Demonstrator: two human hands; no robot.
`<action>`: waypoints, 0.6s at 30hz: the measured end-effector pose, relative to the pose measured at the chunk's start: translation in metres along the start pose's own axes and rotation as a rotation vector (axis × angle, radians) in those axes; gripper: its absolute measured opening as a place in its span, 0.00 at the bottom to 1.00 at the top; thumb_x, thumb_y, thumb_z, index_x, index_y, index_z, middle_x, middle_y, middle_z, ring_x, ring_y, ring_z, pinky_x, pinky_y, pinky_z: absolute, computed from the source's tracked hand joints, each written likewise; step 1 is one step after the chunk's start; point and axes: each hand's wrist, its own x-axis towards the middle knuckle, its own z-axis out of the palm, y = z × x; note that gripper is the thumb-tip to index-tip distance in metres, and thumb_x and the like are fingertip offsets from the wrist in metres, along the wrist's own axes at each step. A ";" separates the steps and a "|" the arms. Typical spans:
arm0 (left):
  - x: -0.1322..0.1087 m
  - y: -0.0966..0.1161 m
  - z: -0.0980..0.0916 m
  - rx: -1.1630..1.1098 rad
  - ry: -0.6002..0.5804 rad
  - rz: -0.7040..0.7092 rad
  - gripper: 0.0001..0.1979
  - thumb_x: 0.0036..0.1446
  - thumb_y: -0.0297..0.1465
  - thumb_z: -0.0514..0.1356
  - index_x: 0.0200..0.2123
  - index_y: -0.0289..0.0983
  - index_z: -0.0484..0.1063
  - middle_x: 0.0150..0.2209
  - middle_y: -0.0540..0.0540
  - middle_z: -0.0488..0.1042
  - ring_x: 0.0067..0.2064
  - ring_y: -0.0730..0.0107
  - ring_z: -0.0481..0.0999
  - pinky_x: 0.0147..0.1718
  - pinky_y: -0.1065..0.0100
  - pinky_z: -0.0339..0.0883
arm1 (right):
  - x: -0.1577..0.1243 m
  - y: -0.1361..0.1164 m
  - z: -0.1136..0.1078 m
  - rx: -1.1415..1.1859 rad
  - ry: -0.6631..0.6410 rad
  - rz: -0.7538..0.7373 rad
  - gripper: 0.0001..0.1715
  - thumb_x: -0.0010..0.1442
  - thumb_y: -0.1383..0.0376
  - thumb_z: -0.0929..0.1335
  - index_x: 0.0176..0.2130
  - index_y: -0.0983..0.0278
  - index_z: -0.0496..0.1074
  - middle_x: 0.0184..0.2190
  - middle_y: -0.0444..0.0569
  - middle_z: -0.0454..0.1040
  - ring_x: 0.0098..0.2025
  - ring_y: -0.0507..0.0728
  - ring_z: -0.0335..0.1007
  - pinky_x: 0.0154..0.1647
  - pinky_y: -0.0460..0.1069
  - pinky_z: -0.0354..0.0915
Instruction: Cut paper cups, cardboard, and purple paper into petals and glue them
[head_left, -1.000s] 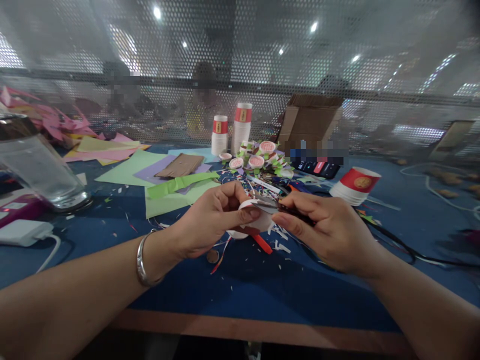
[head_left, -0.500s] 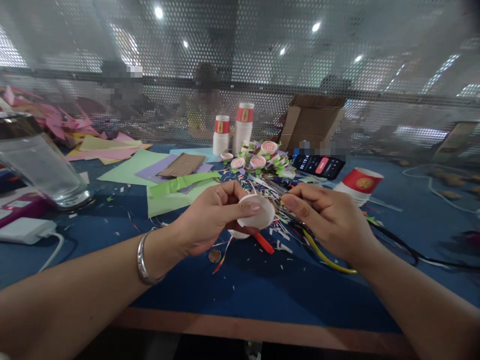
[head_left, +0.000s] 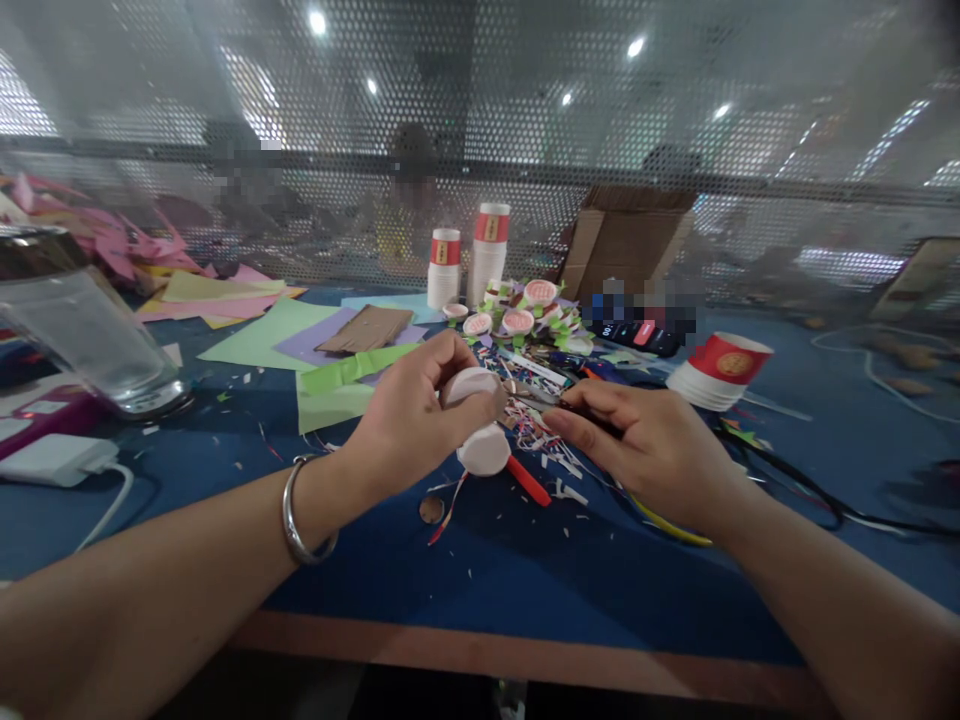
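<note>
My left hand (head_left: 435, 415) pinches a small white paper disc (head_left: 472, 388) between thumb and fingers, its face tilted. In my right hand (head_left: 637, 430) are scissors (head_left: 531, 396), their silvery blades pointing left toward the disc's edge; the fingers hide most of the handles. I cannot tell whether the blades touch the paper. Just below my left hand lies another white paper disc (head_left: 484, 450), beside a red handle-like piece (head_left: 529, 481). Paper scraps (head_left: 559, 465) litter the table around both hands.
Stacked paper cups (head_left: 490, 255) stand behind a pile of round pieces with green bits (head_left: 519, 322). A red-and-white cup (head_left: 724, 370) is at right, near a phone (head_left: 641, 337). Coloured paper sheets (head_left: 259, 335) and a glass of water (head_left: 105, 340) are on the left.
My left hand has moved slightly up and left with the paper disc, uncovering the disc below. My right hand has come lower and left, bringing the scissor blades to the held disc.
</note>
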 end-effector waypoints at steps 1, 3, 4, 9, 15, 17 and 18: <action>0.000 0.001 -0.001 0.029 0.005 0.018 0.08 0.55 0.30 0.65 0.31 0.38 0.67 0.26 0.53 0.67 0.27 0.76 0.65 0.23 0.74 0.59 | 0.000 0.000 0.000 0.004 0.001 -0.006 0.28 0.69 0.44 0.62 0.33 0.62 0.73 0.25 0.46 0.73 0.27 0.54 0.65 0.26 0.49 0.55; -0.001 0.001 -0.001 0.027 -0.015 0.013 0.08 0.55 0.30 0.65 0.31 0.38 0.67 0.26 0.54 0.68 0.26 0.76 0.66 0.23 0.74 0.59 | -0.001 0.000 0.001 0.018 0.009 -0.024 0.28 0.69 0.45 0.62 0.33 0.63 0.73 0.25 0.46 0.73 0.27 0.53 0.65 0.26 0.48 0.55; -0.001 0.001 0.000 -0.004 -0.038 -0.016 0.08 0.56 0.31 0.66 0.32 0.38 0.68 0.26 0.53 0.70 0.26 0.76 0.67 0.23 0.74 0.60 | -0.001 -0.001 0.001 0.025 0.014 -0.030 0.27 0.69 0.45 0.62 0.33 0.63 0.73 0.25 0.46 0.73 0.27 0.53 0.65 0.26 0.48 0.55; -0.002 0.002 0.006 -0.341 -0.144 -0.250 0.12 0.56 0.36 0.68 0.32 0.37 0.68 0.26 0.51 0.73 0.24 0.75 0.71 0.19 0.75 0.63 | -0.001 -0.001 0.002 0.042 0.024 -0.033 0.27 0.70 0.45 0.63 0.33 0.62 0.73 0.24 0.45 0.71 0.26 0.52 0.63 0.26 0.48 0.55; -0.003 0.003 0.009 -0.617 -0.236 -0.384 0.13 0.55 0.34 0.71 0.31 0.36 0.69 0.26 0.51 0.75 0.25 0.76 0.74 0.23 0.75 0.70 | -0.003 -0.002 0.001 0.057 0.032 -0.059 0.27 0.70 0.45 0.63 0.33 0.62 0.73 0.24 0.45 0.72 0.26 0.53 0.64 0.26 0.48 0.55; -0.003 0.002 0.009 -0.633 -0.247 -0.378 0.13 0.54 0.34 0.71 0.32 0.35 0.70 0.27 0.50 0.75 0.26 0.75 0.75 0.24 0.75 0.71 | -0.003 -0.002 0.001 0.055 0.040 -0.070 0.26 0.70 0.46 0.63 0.33 0.62 0.73 0.24 0.45 0.72 0.26 0.52 0.63 0.25 0.48 0.55; -0.003 0.002 0.010 -0.628 -0.246 -0.371 0.13 0.54 0.34 0.71 0.32 0.35 0.70 0.27 0.50 0.75 0.26 0.75 0.75 0.24 0.75 0.71 | -0.003 -0.003 0.001 0.049 0.043 -0.077 0.26 0.70 0.47 0.63 0.33 0.63 0.73 0.23 0.44 0.71 0.25 0.52 0.62 0.25 0.48 0.55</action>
